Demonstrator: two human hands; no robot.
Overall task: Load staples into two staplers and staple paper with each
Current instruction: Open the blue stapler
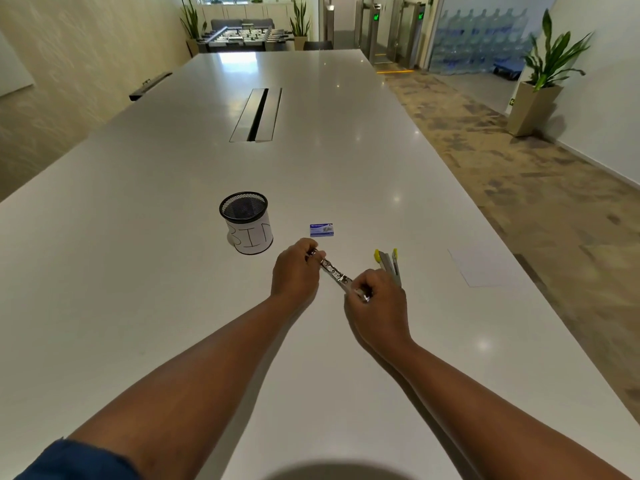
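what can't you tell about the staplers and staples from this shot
Head view only:
- Metal stapler: both ends hidden by the left hand and right hand; staples inside too small to see.
- Yellow-tipped stapler: near end behind the right hand.
- Staple box: print too small.

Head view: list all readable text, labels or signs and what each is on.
"BIN": handwritten on the white paper wrapped round the black mesh cup; the B is partly cut off at the left edge.
Small blue box beyond the hands: has printing and a picture, too small and blurred to read.
Green lit signs on the gates at the far end: symbols only, too small to make out.
Sheet of paper at the right: no writing shows.
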